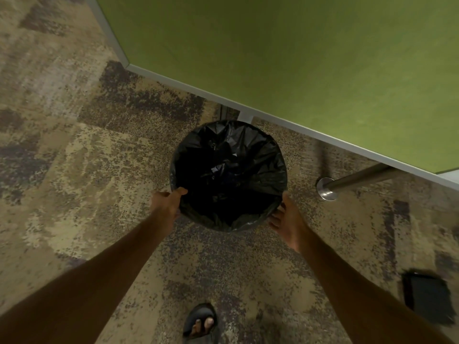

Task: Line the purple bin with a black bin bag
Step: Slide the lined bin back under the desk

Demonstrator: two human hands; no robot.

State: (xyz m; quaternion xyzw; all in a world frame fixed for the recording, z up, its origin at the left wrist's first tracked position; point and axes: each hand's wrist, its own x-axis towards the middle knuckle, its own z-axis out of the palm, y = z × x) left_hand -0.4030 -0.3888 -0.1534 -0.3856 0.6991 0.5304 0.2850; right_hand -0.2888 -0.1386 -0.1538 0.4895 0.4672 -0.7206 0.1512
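Gripping the bag's (228, 175) folded edge, the left hand (166, 203) pinches black plastic at the near-left rim. The right hand (285, 218), fingers spread wide, presses the near-right side. Between both hands sits the bin (its purple hidden under plastic), a sandalled foot (200, 321) behind them on the carpet (87, 170).
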